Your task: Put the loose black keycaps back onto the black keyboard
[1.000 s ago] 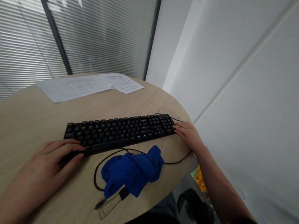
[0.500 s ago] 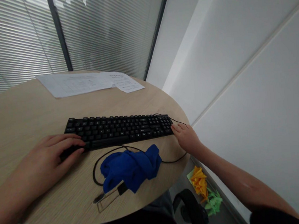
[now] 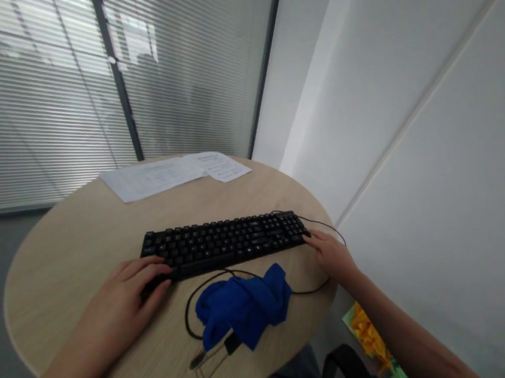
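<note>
A black computer keyboard (image 3: 226, 243) lies on the round wooden table, its keys facing up. My left hand (image 3: 128, 292) is closed on its near left corner, with the thumb along the front edge and the fingers over the end. At the opposite end, my right hand (image 3: 329, 253) pinches the near right corner between thumb and fingers. A crumpled blue cloth (image 3: 246, 304) lies in front of the keyboard, on top of part of the black cable (image 3: 188, 310). Beside the cloth are a small thin wire tool with a black block (image 3: 231, 343) and a dark tip (image 3: 197, 360).
Printed paper sheets (image 3: 156, 178) lie at the table's (image 3: 61, 257) far edge. A white wall (image 3: 417, 208) stands close on the right, and blinds (image 3: 46, 114) hang behind. Orange paper pieces (image 3: 369, 333) and a black chair armrest (image 3: 348, 371) are below the table at right.
My view has tilted up, so the table and everything on it appear lower and farther right. Both hands stay on the same keyboard corners.
</note>
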`<state>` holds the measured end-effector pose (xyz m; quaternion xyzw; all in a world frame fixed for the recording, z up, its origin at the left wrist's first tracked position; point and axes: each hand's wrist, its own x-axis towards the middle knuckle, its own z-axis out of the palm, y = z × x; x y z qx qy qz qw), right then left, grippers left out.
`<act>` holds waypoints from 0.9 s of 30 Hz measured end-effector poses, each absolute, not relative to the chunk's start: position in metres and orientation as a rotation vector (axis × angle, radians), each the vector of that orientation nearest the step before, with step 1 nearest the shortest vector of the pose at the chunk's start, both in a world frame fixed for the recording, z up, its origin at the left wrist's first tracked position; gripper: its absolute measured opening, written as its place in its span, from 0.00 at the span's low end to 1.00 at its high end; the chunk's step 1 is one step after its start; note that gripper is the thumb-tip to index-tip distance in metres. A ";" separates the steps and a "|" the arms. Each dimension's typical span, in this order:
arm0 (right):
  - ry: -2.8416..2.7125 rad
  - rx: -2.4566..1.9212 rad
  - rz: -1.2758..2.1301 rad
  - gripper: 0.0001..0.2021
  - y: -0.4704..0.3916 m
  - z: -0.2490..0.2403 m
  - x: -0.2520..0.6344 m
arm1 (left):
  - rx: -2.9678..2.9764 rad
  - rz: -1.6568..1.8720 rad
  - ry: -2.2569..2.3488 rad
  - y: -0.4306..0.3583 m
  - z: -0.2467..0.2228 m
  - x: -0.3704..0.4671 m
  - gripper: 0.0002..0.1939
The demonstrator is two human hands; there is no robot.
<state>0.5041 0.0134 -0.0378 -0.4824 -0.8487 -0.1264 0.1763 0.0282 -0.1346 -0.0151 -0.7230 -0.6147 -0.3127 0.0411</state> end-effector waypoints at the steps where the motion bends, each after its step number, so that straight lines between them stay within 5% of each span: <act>1: -2.415 -1.377 -0.354 0.29 0.012 -0.037 0.502 | -2.212 -0.956 -1.890 -0.134 -0.016 0.028 0.19; 16: -2.078 -1.371 -0.011 0.25 0.004 -0.078 0.503 | -2.177 -0.973 -1.836 -0.146 -0.006 0.035 0.14; 27: -1.985 -1.395 0.034 0.20 -0.007 -0.074 0.499 | -1.859 -1.437 -2.002 -0.156 0.001 0.027 0.16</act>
